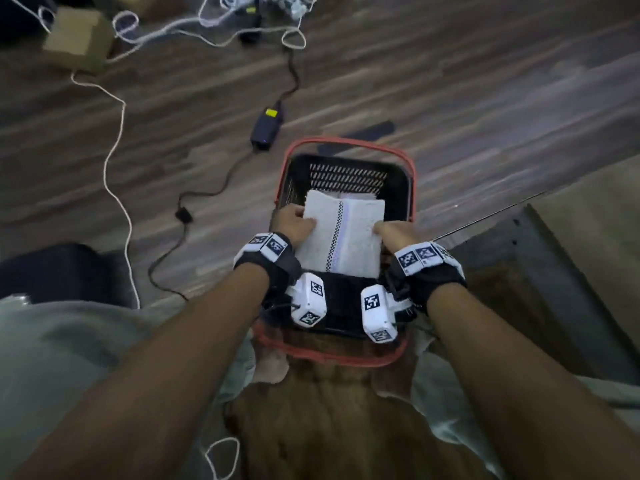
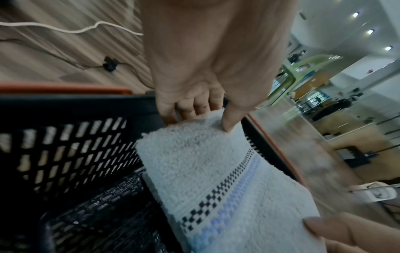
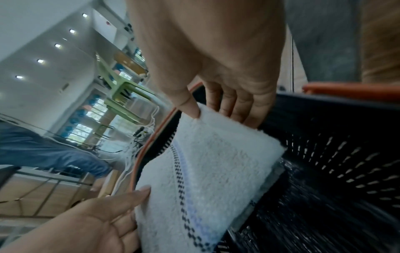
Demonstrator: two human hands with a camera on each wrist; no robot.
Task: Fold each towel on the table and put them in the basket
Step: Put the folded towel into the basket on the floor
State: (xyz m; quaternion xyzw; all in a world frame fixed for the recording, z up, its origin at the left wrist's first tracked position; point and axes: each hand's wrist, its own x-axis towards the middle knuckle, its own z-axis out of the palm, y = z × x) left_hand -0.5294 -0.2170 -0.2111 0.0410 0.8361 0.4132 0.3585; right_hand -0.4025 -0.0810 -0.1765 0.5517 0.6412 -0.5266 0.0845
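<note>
A folded white towel (image 1: 341,233) with a dark checked band and a pale blue stripe hangs over the open black basket (image 1: 398,188), which has red handles. My left hand (image 1: 294,223) pinches the towel's left edge, thumb on top and fingers underneath; the left wrist view shows the same towel (image 2: 216,171) under the left hand (image 2: 201,116). My right hand (image 1: 394,233) pinches the right edge, thumb on top; in the right wrist view the right hand (image 3: 216,109) holds a corner of the towel (image 3: 216,167). Another folded towel (image 1: 356,197) lies inside the basket beneath.
The basket stands on a wooden surface beside a grey table corner (image 1: 554,237). On the floor lie a black power adapter (image 1: 266,128), black and white cables (image 1: 117,174) and a cardboard box (image 1: 78,38). A dark object (image 1: 59,271) sits at the left.
</note>
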